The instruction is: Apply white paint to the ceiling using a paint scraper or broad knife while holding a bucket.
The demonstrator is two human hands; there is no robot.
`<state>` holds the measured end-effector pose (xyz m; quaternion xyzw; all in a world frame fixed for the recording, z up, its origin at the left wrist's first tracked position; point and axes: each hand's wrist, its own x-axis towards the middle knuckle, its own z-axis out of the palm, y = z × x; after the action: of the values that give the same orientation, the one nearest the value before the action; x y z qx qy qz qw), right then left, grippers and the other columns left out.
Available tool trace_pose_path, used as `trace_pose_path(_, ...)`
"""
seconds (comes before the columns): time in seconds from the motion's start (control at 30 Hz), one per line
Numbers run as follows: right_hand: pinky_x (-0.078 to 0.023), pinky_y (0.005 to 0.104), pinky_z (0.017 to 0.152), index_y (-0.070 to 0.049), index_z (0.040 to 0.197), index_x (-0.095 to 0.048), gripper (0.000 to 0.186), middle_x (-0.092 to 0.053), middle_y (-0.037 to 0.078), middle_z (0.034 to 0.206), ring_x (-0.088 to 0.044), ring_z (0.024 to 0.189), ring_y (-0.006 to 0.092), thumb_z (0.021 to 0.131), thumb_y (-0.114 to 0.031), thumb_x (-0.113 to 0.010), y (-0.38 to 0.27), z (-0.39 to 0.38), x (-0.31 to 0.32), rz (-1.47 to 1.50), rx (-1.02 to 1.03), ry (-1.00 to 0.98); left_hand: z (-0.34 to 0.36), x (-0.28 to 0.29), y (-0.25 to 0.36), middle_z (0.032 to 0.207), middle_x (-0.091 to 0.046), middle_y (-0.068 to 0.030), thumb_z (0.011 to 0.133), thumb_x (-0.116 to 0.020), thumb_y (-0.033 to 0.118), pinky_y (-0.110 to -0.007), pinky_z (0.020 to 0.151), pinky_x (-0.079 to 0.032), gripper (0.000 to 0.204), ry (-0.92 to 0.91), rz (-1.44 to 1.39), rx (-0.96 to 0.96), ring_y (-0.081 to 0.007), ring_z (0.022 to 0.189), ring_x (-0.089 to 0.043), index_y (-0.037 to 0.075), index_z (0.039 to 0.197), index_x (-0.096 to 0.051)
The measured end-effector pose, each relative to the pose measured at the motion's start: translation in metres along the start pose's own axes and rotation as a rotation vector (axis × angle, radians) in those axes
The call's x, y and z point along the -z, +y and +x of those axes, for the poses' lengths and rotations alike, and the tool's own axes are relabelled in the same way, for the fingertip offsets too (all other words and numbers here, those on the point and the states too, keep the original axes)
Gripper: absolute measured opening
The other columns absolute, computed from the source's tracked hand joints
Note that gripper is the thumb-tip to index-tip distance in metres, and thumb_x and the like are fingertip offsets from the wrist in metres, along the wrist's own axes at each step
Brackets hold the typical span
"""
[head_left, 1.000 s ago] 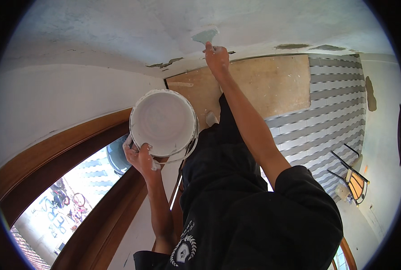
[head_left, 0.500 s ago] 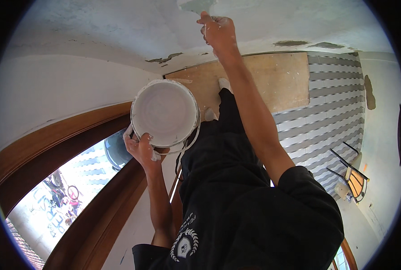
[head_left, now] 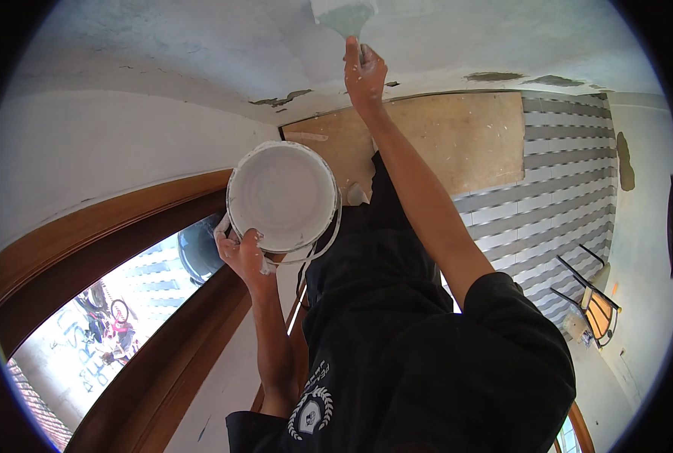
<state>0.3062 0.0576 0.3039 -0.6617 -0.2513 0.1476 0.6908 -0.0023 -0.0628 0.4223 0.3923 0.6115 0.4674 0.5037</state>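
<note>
Scraper (head_left: 345, 20), 12 o'clock: right hand (head_left: 365, 77) gripping. Bucket (head_left: 321, 195), 10 o'clock: left hand (head_left: 241, 255) gripping; white smears (head_left: 268, 267) could cause slipping.

Bucket (head_left: 312, 226) left of centre: looks plastic, smooth, rim smeared. Scraper (head_left: 347, 21) top centre: smooth blade, edge coated white. Wall (head_left: 200, 45) across top: matt, rough where chipped. Board (head_left: 457, 143) upper centre: matt wood, speckled. Shirt (head_left: 442, 377): matt cloth.

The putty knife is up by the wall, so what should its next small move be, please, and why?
Probably draw the putty knife along the wall, since white paste shows along its blade edge and the right hand holds it at or near that wall, while the left hand supports the bucket.
</note>
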Motion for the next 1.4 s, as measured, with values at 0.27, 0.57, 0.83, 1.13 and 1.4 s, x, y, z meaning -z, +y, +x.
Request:
trace_pose_path(0.27,-0.043,0.048,0.061,0.005,0.066,-0.051,0.056,-0.056,0.025,0.063,-0.05,0.058,0.044,0.094,-0.044,-0.053,0.056,-0.023,0.018,-0.242,-0.138,-0.024,0.004,-0.001,-0.002,0.103,-0.064,-0.0222,0.065,-0.05,-0.011,-0.029,0.078,-0.052,0.052,0.004,-0.007,-0.051,-0.0247,0.091,-0.066,-0.008,0.117,-0.049)
trace_pose_path(0.57,-0.05,0.0452,0.07,0.001,0.072,-0.069,0.049,-0.068,0.02,0.07,-0.067,0.071,0.0367,0.092,-0.042,-0.056,0.008,-0.009,0.014,-0.389,-0.299,-0.106,0.002,-0.002,-0.006,0.107,-0.063,-0.0192,0.068,-0.051,-0.008,-0.03,0.079,-0.052,0.05,-0.024,-0.011,-0.039,-0.0249,0.091,-0.065,-0.006,0.118,-0.048)
trace_pose_path(0.83,-0.03,0.0254,0.039,0.002,0.083,-0.066,0.041,-0.047,-0.001,0.051,-0.039,0.041,0.0077,0.092,-0.038,-0.062,-0.077,0.008,0.017,0.145,-0.324,-0.176,0.009,0.001,-0.015,0.106,-0.063,-0.0207,0.067,-0.051,-0.01,-0.029,0.077,-0.052,0.051,-0.031,0.018,-0.074,-0.0247,0.09,-0.065,-0.008,0.118,-0.049)
trace_pose_path(1.13,-0.023,0.0233,0.043,-0.007,0.076,-0.063,0.043,-0.038,-0.007,0.055,-0.032,0.046,0.0024,0.093,-0.046,-0.06,-0.202,-0.046,0.114,-0.213,-0.412,-1.032,0.03,0.001,-0.032,0.098,-0.065,-0.0152,0.065,-0.052,-0.011,-0.025,0.072,-0.05,0.044,-0.04,0.34,-0.249,-0.0162,0.086,-0.063,-0.009,0.109,-0.054)
trace_pose_path(1.4,-0.046,0.0492,0.071,0.009,0.082,-0.062,0.041,-0.06,0.03,0.077,-0.062,0.076,0.0421,0.085,-0.032,-0.061,-0.114,-0.134,0.051,-0.628,-0.087,-1.204,0.027,-0.015,-0.017,0.09,-0.063,-0.0217,0.064,-0.057,0.001,-0.04,0.078,-0.048,0.026,0.082,0.662,-0.48,-0.0409,0.085,-0.061,-0.011,0.087,-0.061)
